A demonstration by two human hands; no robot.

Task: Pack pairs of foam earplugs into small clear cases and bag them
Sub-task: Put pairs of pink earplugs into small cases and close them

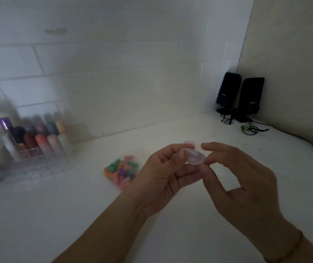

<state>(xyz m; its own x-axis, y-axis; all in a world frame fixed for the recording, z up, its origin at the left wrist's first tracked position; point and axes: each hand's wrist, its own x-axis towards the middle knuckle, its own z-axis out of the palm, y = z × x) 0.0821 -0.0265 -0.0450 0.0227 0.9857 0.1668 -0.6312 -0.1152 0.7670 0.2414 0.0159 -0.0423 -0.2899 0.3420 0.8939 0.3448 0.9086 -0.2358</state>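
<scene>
A small clear case (195,158) of glossy, rounded plastic is held above the white, matte surface (57,215), between both hands. The left hand (163,179) comes in from the lower left, palm turned inward; its thumb presses on the case's near-left edge and its curled fingers (187,176) support it from below, so the case is pinched. The right hand (243,183) reaches in from the lower right, its thumb and a fingertip meeting the case's right end while the forefinger arches above, apart from it. A thin bracelet (296,245) circles the right wrist. The picture is blurred, so whether the case is open or closed cannot be told.

Just left of the left hand lies a clear bag (122,168) of soft foam earplugs, short cylinders in orange, green, pink and purple, too many and too blurred to count. Just beyond the hands a second small pale case (189,142) rests on the surface.

At far left stands a clear plastic organiser (38,160) holding rounded, coloured tubes. In the far right corner two black speakers (241,95) stand side by side with trailing cables.
</scene>
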